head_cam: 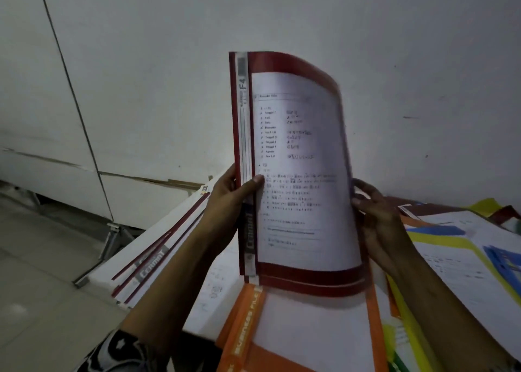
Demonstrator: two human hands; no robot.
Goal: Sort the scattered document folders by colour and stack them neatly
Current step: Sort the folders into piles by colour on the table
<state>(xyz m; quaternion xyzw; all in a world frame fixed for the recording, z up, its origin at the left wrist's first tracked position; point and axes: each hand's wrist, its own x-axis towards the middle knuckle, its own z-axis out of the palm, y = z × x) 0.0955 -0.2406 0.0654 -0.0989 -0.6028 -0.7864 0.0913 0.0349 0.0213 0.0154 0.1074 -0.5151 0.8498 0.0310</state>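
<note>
1. Holding the red folder (296, 160) upright at frame centre, the left hand (228, 202) pinches its spine and the right hand (377, 219) curls round its right edge.
2. Best to flatten its bow, then lay it on the red stack (158, 256) at lower left, spines aligned.

This looks like a plain office or storage room. A white folding table (174, 216) carries coloured document folders (439, 239) full of printed forms. Behind the table rises a bare white wall (423, 61), and left of the table white cabinet panels (42, 103) stand on a pale tiled floor (36, 258).
</note>
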